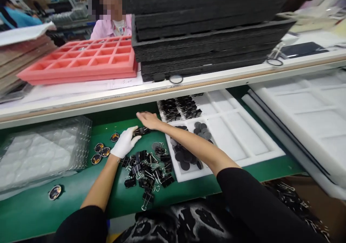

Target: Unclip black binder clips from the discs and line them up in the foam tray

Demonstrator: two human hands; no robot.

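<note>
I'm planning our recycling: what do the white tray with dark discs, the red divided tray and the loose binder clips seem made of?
White tray: probably plastic foam, matte, with thick, soft-edged walls.
Red divided tray: perhaps foam too; thick dividers and a dull surface.
Binder clips: likely steel, with black, perhaps painted bodies and bright, silvery wire handles.

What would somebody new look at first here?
Probably the bright red tray on the shelf, left of the big black stack. Next, maybe the white-gloved left hand over the lower green table, beside a messy heap of black clips.
</note>
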